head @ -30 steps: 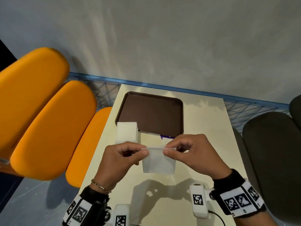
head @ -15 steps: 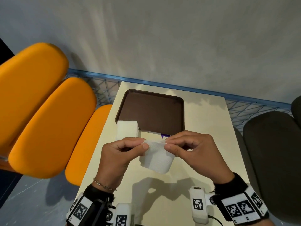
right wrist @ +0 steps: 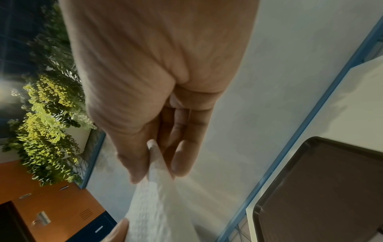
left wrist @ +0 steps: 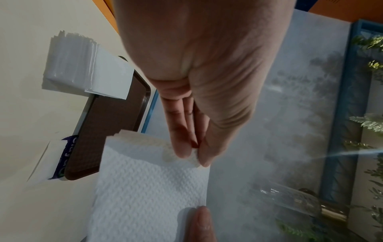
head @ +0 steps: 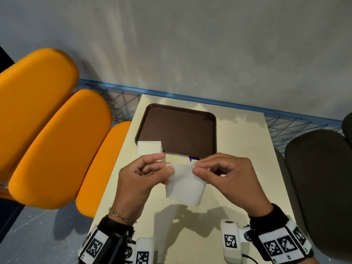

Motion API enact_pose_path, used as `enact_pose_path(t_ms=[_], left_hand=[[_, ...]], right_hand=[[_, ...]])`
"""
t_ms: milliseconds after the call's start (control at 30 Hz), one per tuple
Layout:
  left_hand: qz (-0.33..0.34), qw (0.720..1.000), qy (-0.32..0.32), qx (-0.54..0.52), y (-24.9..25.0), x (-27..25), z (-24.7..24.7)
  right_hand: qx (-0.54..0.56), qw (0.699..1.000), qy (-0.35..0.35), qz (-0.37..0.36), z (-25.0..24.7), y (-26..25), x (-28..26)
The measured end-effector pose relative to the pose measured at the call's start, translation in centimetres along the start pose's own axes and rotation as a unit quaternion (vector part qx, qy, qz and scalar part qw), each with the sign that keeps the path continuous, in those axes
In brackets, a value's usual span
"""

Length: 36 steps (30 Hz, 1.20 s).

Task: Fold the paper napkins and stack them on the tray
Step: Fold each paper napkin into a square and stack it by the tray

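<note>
A white embossed paper napkin (head: 185,184) hangs in the air above the cream table, bowed into a curve. My left hand (head: 167,169) pinches its upper left corner between thumb and fingers. My right hand (head: 196,168) pinches the upper right corner. The left wrist view shows the napkin (left wrist: 145,188) under the left hand's pinching fingertips (left wrist: 184,150). In the right wrist view the napkin (right wrist: 153,196) runs edge-on from the right hand's pinch. The brown tray (head: 179,130) lies bare beyond my hands. A stack of white napkins (head: 149,148) sits at the tray's near left corner.
A white and purple wrapper (head: 192,159) lies at the tray's near edge, partly behind my hands. Orange seats (head: 57,145) stand left of the table, a dark seat (head: 320,187) to the right. A blue wire rail (head: 209,101) and a grey wall back the table.
My hands have drawn slightly closer together, and the napkin, which hung flat between them, now bows outward into a curve. The tray and stack have not moved.
</note>
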<state>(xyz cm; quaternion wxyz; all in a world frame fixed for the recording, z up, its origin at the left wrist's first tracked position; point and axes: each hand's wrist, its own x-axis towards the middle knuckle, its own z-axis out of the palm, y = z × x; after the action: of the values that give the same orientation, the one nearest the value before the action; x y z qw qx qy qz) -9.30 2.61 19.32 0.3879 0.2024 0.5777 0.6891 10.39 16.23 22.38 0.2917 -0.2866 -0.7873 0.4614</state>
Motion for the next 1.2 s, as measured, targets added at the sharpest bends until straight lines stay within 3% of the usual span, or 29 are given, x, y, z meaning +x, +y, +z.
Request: enact_pose_path(t_ms=[433,567,767,933,1000,1200], left_hand=[[-0.008,0.999,-0.022,0.040,0.2,0.7,-0.3],[-0.016,0.999,-0.014,0.036,-0.3,1.2,-0.5],[-0.025,0.999,-0.002,0.043,-1.4,1.6,-0.9],[-0.038,0.996,-0.019,0.083,-3.1,1.7,-0.5],[-0.043,0.995,-0.012,0.087,-3.7,1.5,-0.2],[-0.027,0.993,0.011,0.117,-4.7,0.7,1.1]], right_hand=[[0.016,0.998,0.024,0.050,1.0,0.6,0.2],[0.060,0.992,0.018,0.114,1.1,0.8,0.4],[0.187,0.957,0.028,0.219,1.5,2.2,0.9],[0.202,0.947,0.032,0.247,2.0,3.3,0.7],[0.203,0.945,0.016,0.257,1.9,3.4,0.6],[0.208,0.921,-0.114,0.310,1.3,4.4,0.3]])
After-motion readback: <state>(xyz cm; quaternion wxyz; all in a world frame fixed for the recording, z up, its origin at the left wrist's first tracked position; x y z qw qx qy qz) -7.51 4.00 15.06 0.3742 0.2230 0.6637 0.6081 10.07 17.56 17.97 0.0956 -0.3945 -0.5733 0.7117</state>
